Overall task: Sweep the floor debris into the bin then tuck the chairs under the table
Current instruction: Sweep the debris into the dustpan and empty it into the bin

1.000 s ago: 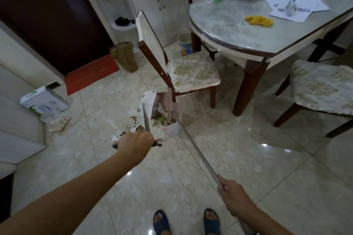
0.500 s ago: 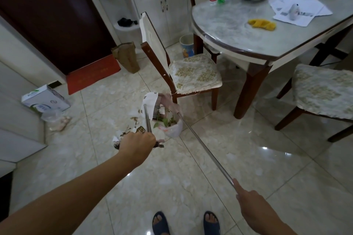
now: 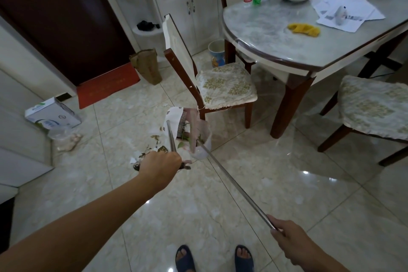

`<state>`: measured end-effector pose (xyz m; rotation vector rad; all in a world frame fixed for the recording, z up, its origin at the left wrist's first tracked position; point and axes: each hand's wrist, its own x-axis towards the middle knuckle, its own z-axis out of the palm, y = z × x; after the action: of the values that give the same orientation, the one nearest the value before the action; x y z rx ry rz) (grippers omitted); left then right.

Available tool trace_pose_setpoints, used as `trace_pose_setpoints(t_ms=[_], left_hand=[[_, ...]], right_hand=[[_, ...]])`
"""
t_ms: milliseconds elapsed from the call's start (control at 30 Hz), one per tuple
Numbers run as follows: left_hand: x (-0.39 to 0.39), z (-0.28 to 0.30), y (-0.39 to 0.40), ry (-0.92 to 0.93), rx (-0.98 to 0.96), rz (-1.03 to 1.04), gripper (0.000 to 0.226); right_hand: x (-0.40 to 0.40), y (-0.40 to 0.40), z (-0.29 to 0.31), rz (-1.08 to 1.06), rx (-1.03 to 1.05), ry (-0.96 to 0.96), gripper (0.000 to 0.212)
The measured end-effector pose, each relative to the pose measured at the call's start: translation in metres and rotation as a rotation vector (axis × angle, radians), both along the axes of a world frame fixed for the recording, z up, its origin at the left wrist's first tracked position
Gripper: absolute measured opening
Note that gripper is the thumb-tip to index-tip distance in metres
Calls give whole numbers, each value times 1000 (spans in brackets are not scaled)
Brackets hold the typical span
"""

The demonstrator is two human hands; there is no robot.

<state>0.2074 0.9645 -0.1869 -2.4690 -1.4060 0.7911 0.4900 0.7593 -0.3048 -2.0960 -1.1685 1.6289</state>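
My left hand (image 3: 161, 165) grips the metal handle of a white dustpan (image 3: 174, 117) that stands on the floor by the chair leg. My right hand (image 3: 289, 238) holds the long metal broom handle (image 3: 231, 181); the pinkish broom head (image 3: 197, 130) rests against the dustpan's comb teeth. Leaves and paper scraps (image 3: 152, 143) lie in and beside the dustpan. A wooden chair (image 3: 225, 86) with a floral cushion stands pulled out from the marble-topped table (image 3: 276, 35). A second cushioned chair (image 3: 373, 106) stands out at the right.
A small bin (image 3: 216, 53) sits behind the first chair near the white cabinet. A brown paper bag (image 3: 146, 65) and a red mat (image 3: 106, 89) lie by the dark door. A white box (image 3: 51, 115) rests at the left wall. My sandalled feet (image 3: 214, 258) are below.
My right hand has slid along the broom handle and closed on it again. The broom head stays at the dustpan. My left hand has barely moved.
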Motion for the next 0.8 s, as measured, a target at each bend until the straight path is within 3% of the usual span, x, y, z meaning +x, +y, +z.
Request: trace_pose_setpoints(t_ms=[400, 533, 800], left_hand=[[1, 1, 1, 10, -3, -36, 20], [-4, 4, 3, 31, 5, -53, 20], [-14, 10, 5, 71, 43, -81, 20]], right_hand=[[9, 76, 4, 282, -9, -70, 29], [15, 99, 4, 237, -42, 23, 26], [27, 84, 9, 131, -85, 134, 39]])
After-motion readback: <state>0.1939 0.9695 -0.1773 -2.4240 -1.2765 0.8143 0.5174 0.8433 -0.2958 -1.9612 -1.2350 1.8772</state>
